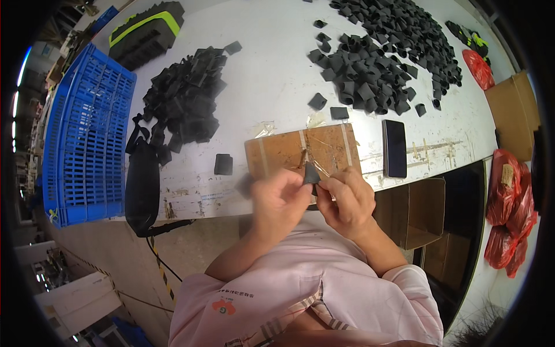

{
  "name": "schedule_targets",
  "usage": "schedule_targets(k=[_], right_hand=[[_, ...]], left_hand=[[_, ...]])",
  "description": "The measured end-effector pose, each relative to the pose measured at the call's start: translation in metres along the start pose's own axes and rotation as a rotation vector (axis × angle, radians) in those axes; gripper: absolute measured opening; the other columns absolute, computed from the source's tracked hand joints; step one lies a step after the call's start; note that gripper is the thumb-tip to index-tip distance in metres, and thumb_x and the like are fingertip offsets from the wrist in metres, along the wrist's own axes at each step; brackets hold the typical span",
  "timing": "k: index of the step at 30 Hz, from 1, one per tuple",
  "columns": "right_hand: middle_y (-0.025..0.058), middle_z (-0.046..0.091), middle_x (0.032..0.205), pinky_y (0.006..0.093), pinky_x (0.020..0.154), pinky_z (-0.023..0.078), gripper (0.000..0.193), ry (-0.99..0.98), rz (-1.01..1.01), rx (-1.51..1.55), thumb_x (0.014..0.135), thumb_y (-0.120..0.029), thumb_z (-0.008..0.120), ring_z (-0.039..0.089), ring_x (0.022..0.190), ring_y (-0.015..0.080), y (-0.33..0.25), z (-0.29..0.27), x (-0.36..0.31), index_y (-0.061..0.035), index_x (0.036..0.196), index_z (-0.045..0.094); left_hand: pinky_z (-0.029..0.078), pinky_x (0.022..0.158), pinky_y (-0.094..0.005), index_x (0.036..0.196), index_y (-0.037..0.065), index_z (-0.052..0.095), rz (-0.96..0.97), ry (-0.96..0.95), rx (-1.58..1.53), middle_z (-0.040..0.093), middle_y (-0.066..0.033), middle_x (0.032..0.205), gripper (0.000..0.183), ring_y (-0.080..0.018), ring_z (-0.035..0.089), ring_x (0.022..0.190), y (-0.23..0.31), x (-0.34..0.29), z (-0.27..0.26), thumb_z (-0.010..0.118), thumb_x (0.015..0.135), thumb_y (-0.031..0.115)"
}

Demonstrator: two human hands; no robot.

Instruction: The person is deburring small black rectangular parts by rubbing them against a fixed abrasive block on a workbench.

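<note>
My left hand: narrow, thumb and fingers pinched on the left side of a small folded black fabric-like piece.
My right hand: also narrow, its fingertips gathered at the lower right of that same piece.
Black piece: between my two hands, above the near edge of the worn white counter, in front of my body.
Board: a flat rectangular brown board with pale strips across it lies at the middle of the counter's near edge, just beyond my hands.
Phone: a dark-screened rectangular phone lies right of the board, near the near edge.
Loose square: a single flat black square lies left of the board, near the same edge.
Left pile: a heap of flat black pieces sits toward the counter's left edge.
Right pile: a broad heap of small black looped pieces spreads toward the far right corner.
Left edge: a blue slatted plastic basket stands there.
Far left corner: a dark stack with a yellow-green band rests there.
</note>
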State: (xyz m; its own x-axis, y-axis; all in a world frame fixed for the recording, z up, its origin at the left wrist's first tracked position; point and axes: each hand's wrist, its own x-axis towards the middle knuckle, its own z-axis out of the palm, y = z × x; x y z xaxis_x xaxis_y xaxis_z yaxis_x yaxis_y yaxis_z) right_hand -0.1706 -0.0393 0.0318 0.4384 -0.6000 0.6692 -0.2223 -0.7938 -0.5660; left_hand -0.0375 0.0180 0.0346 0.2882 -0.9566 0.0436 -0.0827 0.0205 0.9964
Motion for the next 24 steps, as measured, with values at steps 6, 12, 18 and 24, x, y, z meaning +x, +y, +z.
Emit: schedule_targets(k=[6,12,18,24], right_hand=[[0.0072,0.05,0.063,0.0243,0.044,0.037,0.016,0.104,0.096,-0.195,0.064,0.002,0.063,0.047,0.052,0.0166,0.026,-0.02,0.004,0.0025,0.079,0.055],[-0.0006,0.052,0.066,0.0178,0.05,0.032,0.023,0.403,0.628,-0.161,0.088,-0.017,0.051,0.038,0.057,0.0037,0.089,-0.039,0.034,0.0047,0.087,0.059],[0.003,0.055,0.067,0.0214,0.052,0.038,0.028,-0.548,0.759,0.35,0.086,-0.024,0.053,0.049,0.059,0.0087,0.022,0.012,-0.017,0.0035,0.085,0.059],[0.0059,0.06,0.077,0.0228,0.055,0.044,0.025,-0.31,1.574,1.564,0.085,-0.024,0.057,0.055,0.064,0.0121,0.014,0.047,-0.012,-0.0001,0.091,0.058]], left_hand=[[0.04,0.054,-0.0186,0.086,-0.001,0.055,0.077,0.216,0.126,0.056,-0.0027,0.07,0.013,-0.0049,0.051,0.061,-0.034,0.002,-0.025,0.06,0.073,-0.001],[0.039,0.077,-0.0418,0.096,0.001,0.053,-0.119,0.613,1.02,0.05,-0.0165,0.092,0.024,-0.0325,0.049,0.086,-0.145,0.018,-0.118,0.058,0.075,0.01],[0.042,0.073,-0.0385,0.079,0.002,0.057,-0.041,0.414,0.833,0.052,-0.0159,0.095,0.007,-0.0311,0.051,0.084,-0.135,0.021,-0.121,0.059,0.072,0.004],[0.043,0.071,-0.0336,0.082,0.006,0.063,0.718,0.065,0.644,0.052,-0.0127,0.099,0.021,-0.0272,0.051,0.086,-0.064,0.004,-0.055,0.065,0.063,-0.001]])
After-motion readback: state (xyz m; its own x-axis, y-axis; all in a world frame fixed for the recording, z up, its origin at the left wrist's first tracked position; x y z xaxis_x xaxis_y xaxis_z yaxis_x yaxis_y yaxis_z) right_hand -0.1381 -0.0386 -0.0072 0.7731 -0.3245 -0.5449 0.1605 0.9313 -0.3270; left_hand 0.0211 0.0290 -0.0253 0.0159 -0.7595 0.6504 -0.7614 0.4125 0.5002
